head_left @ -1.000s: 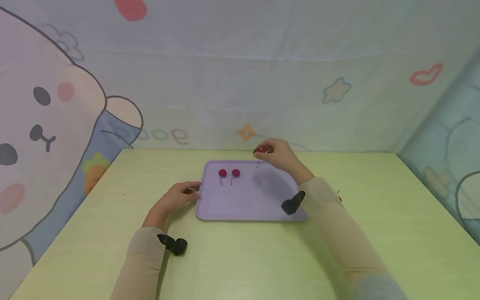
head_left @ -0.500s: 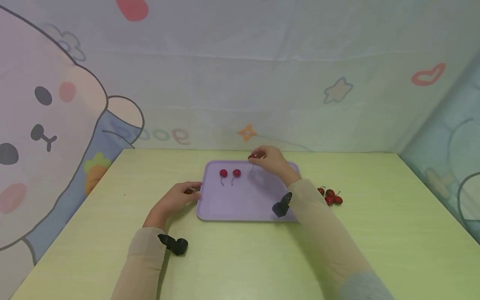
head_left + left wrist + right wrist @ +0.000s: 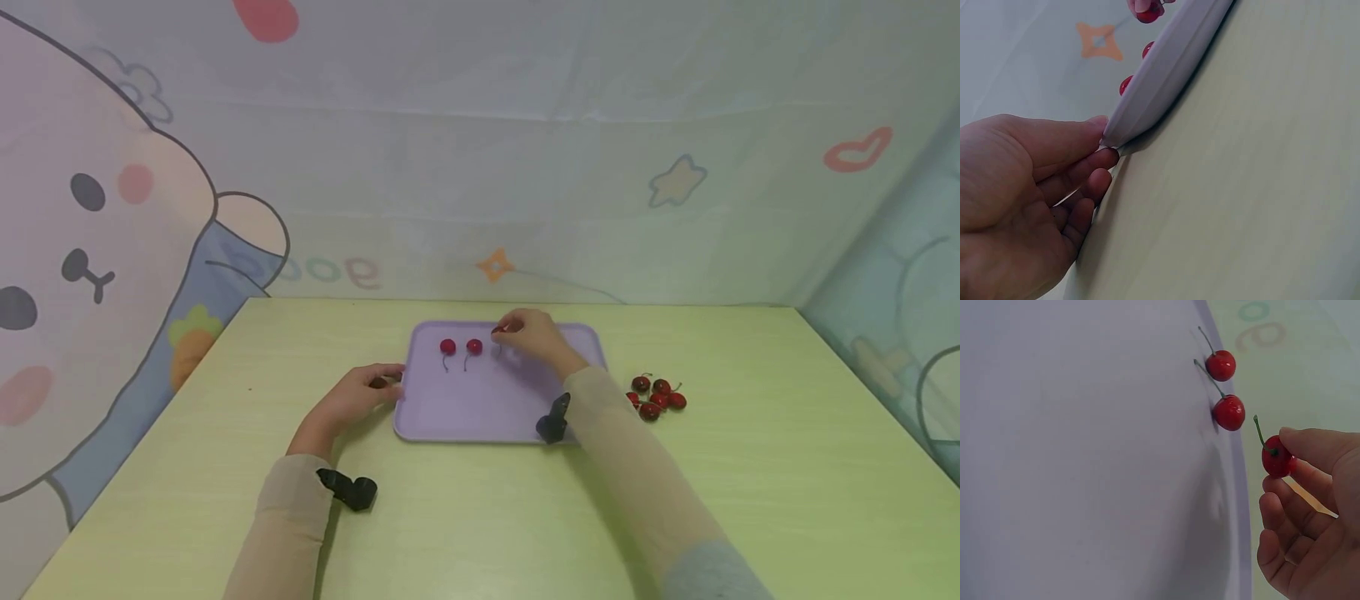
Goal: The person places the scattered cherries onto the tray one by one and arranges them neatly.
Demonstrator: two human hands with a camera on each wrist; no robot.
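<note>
Cherries: two on tray

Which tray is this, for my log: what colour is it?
The tray is plain pale purple, best in the head view.

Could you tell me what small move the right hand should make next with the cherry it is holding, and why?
Probably lower it a little and release. The right hand pinches a cherry just above the purple tray, in line with the two cherries already lying there in a row. The left hand grips the tray's edge, so it seems steady enough for setting down.
</note>
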